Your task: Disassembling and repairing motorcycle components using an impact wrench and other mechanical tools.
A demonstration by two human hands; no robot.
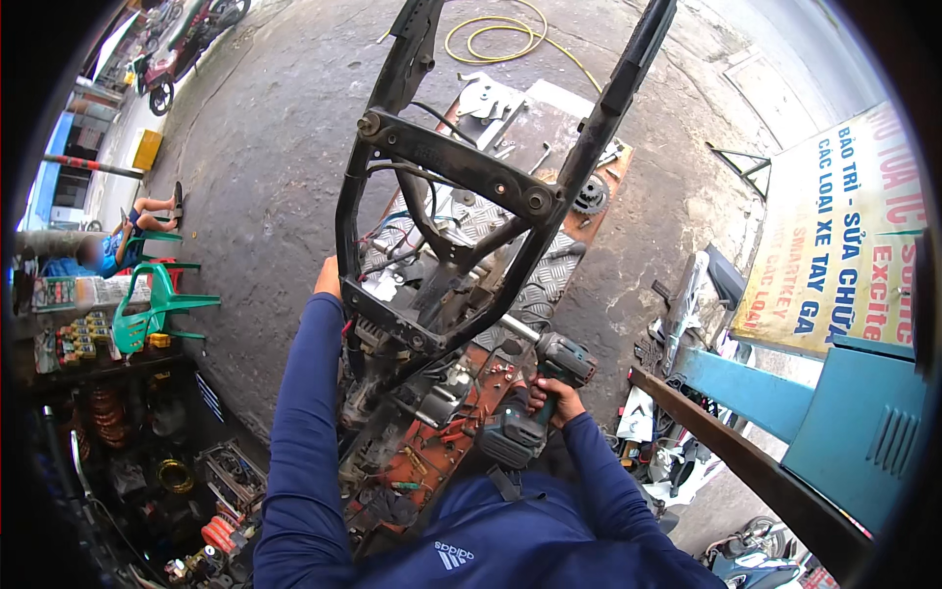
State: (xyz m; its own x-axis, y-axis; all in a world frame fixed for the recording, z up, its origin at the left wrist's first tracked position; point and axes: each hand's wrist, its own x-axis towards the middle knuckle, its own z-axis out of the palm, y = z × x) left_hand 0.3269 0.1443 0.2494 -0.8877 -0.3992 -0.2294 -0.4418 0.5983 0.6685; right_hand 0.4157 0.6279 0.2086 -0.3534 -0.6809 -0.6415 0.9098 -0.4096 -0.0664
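A cordless impact wrench is in my right hand, whose fingers are wrapped round its handle. Its battery hangs low, close to my body. From its nose a long silver socket points left toward the black motorcycle frame; I cannot tell whether its tip touches a bolt. My left hand is at the left side of the frame, its fingers hidden behind the frame's tube. Inside the frame sit the engine parts and loose wires. The frame stands over a low work stand with a metal tread-plate top.
A toothed gear and several small tools lie on the stand's far part. A yellow hose curls on the floor beyond. At right are a signboard and a blue metal cabinet. A person sits by green chairs at left.
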